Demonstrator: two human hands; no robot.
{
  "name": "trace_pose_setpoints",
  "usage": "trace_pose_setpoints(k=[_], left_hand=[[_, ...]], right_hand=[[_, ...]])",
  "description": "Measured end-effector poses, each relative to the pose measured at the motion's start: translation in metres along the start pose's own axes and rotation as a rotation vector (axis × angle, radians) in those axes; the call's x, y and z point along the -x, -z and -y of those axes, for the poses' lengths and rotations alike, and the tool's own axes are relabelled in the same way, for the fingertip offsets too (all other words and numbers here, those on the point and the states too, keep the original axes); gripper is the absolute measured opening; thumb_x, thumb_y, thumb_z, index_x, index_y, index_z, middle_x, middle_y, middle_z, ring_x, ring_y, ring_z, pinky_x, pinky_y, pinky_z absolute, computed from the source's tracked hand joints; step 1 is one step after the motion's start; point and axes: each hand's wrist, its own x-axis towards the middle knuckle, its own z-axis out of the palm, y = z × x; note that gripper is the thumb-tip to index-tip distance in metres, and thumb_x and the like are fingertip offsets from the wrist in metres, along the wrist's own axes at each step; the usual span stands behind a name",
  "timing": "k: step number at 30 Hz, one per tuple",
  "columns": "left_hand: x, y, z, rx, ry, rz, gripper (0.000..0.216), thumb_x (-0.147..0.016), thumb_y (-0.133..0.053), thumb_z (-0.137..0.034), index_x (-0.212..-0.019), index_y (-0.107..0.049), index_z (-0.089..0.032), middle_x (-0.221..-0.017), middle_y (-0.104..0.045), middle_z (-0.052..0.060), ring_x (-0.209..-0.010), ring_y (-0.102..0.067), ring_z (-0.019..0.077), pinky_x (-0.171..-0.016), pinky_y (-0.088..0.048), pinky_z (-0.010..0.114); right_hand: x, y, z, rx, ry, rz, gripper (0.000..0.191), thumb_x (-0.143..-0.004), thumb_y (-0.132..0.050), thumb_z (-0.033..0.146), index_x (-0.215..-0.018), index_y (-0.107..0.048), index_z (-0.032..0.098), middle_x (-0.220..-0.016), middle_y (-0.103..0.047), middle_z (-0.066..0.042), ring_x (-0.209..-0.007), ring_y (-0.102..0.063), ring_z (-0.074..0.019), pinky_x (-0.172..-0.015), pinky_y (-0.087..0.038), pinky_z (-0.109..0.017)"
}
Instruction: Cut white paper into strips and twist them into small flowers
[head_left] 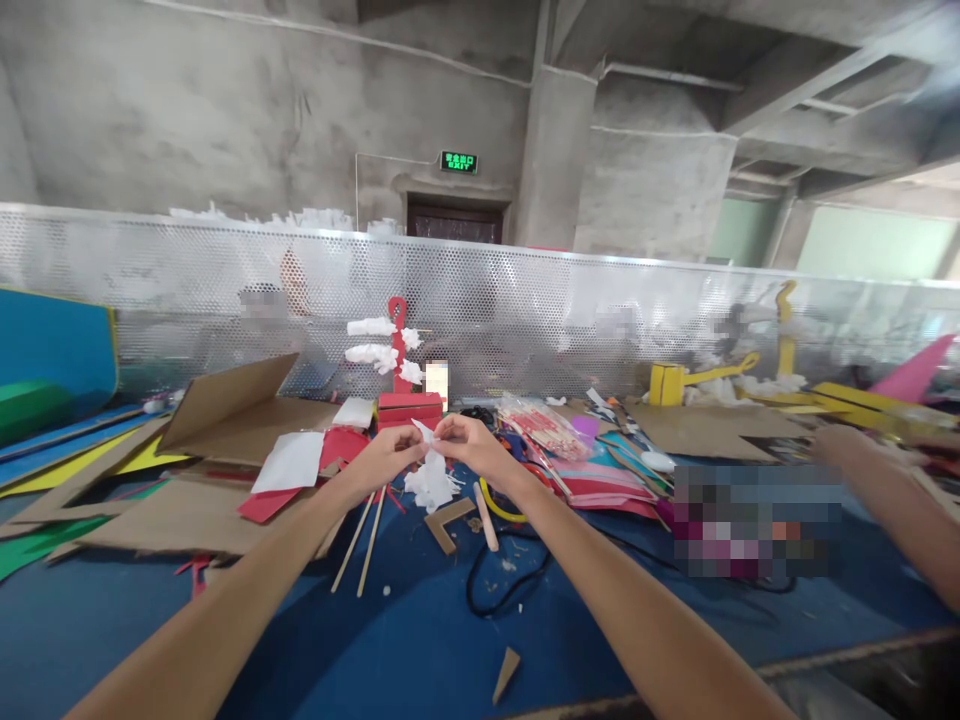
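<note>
Both my arms stretch out over a blue table. My left hand and my right hand meet in the middle, fingers pinched on one small piece of white tissue paper. Just below them lies a crumpled heap of white tissue. Behind the hands stands a red cardboard model on a red box base, with white tissue tufts stuck to its upright stem.
Cardboard sheets, white and red paper, wooden sticks, a black cable and coloured paper scraps cover the table. A perforated metal screen runs behind. Another person's forearm reaches in from the right.
</note>
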Motion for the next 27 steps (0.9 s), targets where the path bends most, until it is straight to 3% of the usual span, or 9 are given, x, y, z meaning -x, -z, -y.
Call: trace_pose_setpoints(k=[14, 27], left_hand=[[0.002, 0.001, -0.001, -0.034, -0.040, -0.014, 0.030, -0.078, -0.057, -0.045, -0.075, -0.053, -0.015, -0.063, -0.053, -0.001, -0.056, -0.051, 0.0107, -0.054, -0.039, 0.022], [0.001, 0.002, -0.003, 0.016, -0.020, 0.004, 0.024, -0.076, -0.059, -0.038, -0.072, -0.054, -0.015, -0.062, -0.053, -0.002, -0.055, -0.050, 0.0105, -0.057, -0.041, 0.023]], right_hand=[[-0.007, 0.005, -0.017, 0.175, 0.008, 0.032, 0.031, -0.072, -0.068, 0.043, -0.081, -0.062, 0.014, -0.065, -0.057, 0.000, -0.050, -0.049, -0.0083, -0.047, -0.040, -0.020], [-0.002, 0.003, -0.011, 0.097, -0.060, 0.020, 0.025, -0.074, -0.067, 0.038, -0.083, -0.063, 0.015, -0.067, -0.063, -0.003, -0.056, -0.056, -0.0113, -0.048, -0.042, -0.020]])
